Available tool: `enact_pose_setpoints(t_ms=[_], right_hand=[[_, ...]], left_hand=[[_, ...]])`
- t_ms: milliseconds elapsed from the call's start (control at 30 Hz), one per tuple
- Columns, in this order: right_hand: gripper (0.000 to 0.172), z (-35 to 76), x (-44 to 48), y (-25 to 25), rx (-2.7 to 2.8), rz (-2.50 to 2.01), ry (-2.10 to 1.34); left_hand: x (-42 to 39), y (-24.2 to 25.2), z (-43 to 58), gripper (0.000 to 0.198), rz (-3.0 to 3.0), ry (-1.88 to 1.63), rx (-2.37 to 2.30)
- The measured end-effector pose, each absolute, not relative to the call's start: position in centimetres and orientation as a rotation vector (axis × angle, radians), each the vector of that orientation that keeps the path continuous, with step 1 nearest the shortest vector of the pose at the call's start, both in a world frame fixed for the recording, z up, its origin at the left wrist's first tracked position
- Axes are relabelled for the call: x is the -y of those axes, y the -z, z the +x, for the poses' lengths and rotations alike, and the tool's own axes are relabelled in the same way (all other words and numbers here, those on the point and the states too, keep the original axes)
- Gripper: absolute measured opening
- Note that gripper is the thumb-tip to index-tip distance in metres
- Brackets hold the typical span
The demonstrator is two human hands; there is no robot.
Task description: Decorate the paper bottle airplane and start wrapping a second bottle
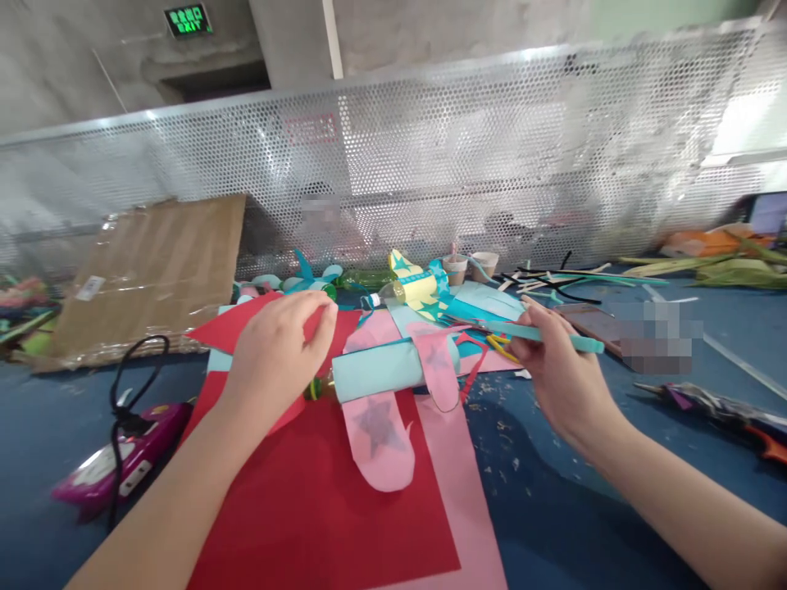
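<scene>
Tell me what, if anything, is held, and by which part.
The right hand holds a turquoise pen-like stick near its middle; whether it also grips the yellow handle is unclear. Whether the left hand holds anything cannot be told.

Blue tabletop (553, 524), flecked with pale scraps.
Pink sheet (473, 500) mid-table, red sheet (320, 508) over it. Left: purple device (144, 455), black cord (115, 459). Back left: cardboard (160, 279), tilted. Back, right of centre: two cups (455, 270), loose strips (615, 280). Right: phone (593, 321), glue gun (701, 407), long pale strip (747, 368) beyond.
</scene>
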State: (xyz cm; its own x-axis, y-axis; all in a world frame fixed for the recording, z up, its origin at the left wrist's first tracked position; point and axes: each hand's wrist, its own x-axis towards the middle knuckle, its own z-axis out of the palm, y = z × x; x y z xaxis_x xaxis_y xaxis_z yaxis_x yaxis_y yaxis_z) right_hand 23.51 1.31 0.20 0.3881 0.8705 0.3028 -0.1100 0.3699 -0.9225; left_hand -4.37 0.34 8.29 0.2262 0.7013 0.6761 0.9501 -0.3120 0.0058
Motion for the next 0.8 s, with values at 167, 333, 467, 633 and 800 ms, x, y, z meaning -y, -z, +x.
enact_pose_setpoints(t_ms=[167,333,467,633,800], right_hand=[[0.03,23.1,-1.2,0.1,1.03,-1.101,-0.733],[0.035,22.5,-1.0,0.3,1.074,-1.129,-0.788],[0.041,22.6,-1.3,0.4,1.046,-1.175,-0.93],[0.039,23.1,-1.6,1.2,1.254,-1.244,-0.855],[0.031,23.1,-1.8,2.0,1.287,-1.23,-0.865]], left_hand=[[-2.3,-8.4,-7.6,0.041,-2.496,0.692,1.94],[-3.3,-7.3,-8.4,0.056,-2.914,0.343,2.138],[-3.3,-6.9,-8.2,0.058,-2.967,0.191,2.085],[-3.9,-6.1,-8.6,0.057,-3.034,0.261,1.9],[-4.2,-5.4,-9.0,0.059,-3.097,0.38,1.901]])
